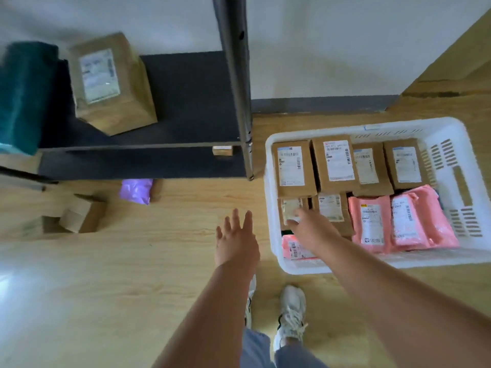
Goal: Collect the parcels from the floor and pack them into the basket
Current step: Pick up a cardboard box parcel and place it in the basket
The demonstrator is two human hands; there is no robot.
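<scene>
Packing nearly done, I rest R hand (309,225), fingers straight, on a brown parcel (291,208) in the basket (318,127), L hand (236,239) spread wide, empty; purple mailer (136,190) + brown boxes (82,216) wait on floor (132,261).

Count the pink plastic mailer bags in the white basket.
3. One pink plastic mailer bag lies near right in the white plastic basket. A second is beside it on the right. A third is in the near left corner, partly covered. Others may be hidden underneath.

Parcel sorting room; dark metal shelving (186,102) with labelled box (111,83); white basket (451,134) of labelled parcels (334,163)
</scene>
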